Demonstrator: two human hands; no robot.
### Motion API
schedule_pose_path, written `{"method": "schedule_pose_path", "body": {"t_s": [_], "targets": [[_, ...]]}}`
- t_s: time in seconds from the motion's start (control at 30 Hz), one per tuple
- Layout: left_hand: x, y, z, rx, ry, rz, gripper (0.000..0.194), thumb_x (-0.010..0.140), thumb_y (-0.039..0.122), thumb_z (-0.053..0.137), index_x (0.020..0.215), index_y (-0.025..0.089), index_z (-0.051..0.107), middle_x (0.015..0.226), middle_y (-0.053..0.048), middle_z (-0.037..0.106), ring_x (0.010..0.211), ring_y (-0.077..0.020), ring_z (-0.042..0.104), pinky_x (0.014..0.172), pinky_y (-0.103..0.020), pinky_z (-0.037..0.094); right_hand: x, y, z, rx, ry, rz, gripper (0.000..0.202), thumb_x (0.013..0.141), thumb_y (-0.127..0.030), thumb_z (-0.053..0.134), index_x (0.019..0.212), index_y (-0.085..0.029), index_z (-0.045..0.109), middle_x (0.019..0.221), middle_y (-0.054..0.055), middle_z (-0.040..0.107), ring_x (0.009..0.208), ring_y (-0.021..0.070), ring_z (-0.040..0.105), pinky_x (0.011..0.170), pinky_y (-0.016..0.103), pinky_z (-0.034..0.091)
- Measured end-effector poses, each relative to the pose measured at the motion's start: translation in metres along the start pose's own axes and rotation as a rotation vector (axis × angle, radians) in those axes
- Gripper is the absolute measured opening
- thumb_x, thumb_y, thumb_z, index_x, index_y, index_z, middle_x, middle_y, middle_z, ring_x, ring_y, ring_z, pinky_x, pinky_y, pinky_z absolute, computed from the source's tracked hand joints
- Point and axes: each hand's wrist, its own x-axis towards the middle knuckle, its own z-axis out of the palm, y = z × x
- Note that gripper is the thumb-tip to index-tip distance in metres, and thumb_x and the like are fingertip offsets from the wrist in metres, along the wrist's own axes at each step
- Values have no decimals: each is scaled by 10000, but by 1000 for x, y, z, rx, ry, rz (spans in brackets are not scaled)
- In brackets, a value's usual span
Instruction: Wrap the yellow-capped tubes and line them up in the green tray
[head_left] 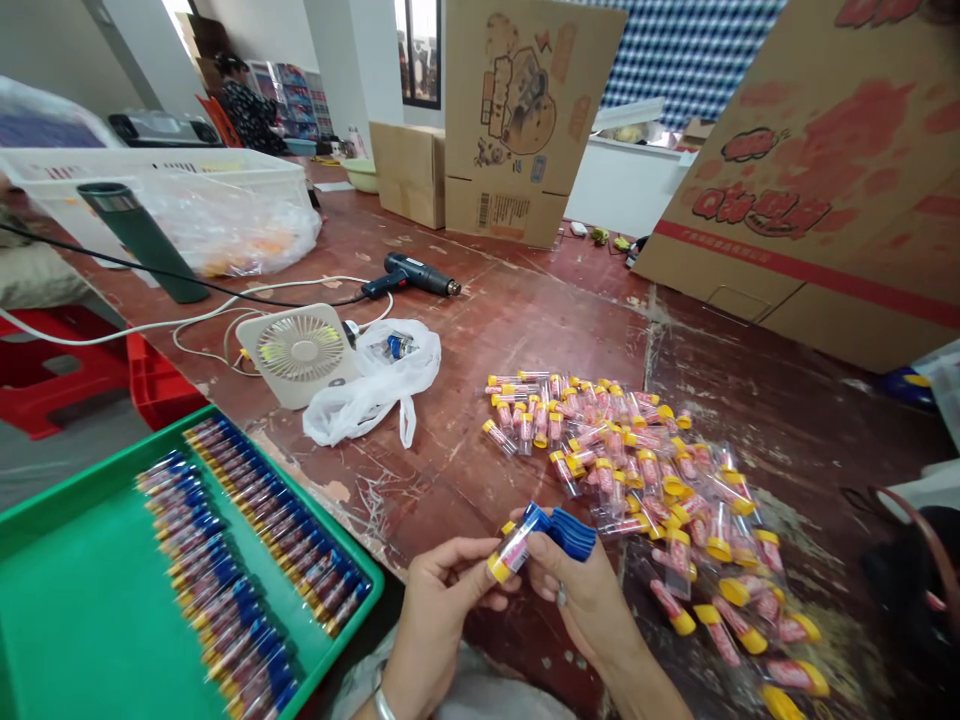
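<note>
Between my two hands is a small clear tube with a yellow cap at its lower end and blue at its upper end. My left hand grips it near the yellow cap. My right hand has its fingers at the blue end and also holds a fanned stack of blue sleeves. A large loose pile of yellow-capped tubes lies on the table to the right of and beyond my hands. To the left, rows of tubes with blue ends lie in a green tray.
Beyond my hands on the red-brown table are a white plastic bag, a small fan and a heat gun with cables. Cardboard boxes stand farther back. A person sits in the background.
</note>
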Motion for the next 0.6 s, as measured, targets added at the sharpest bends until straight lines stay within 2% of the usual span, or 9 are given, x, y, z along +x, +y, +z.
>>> {"method": "schedule_pose_path", "body": {"t_s": [0.37,0.6], "targets": [[5,-1,0,7,106,56,209,613,267,857,729,124,760,565,-41,721,518,-137,647,492,-195,531,2,4,4,-36,11,8,319,717,-390,792,926,-155,741,503,-53,464,442,66,299,414,214,242],[4,0,-1,20,114,64,237,594,296,872,716,131,755,547,-37,717,485,-126,628,493,-197,527,1,4,6,-56,18,13,334,719,-401,788,927,-144,744,477,-55,442,435,71,287,416,224,247]]}}
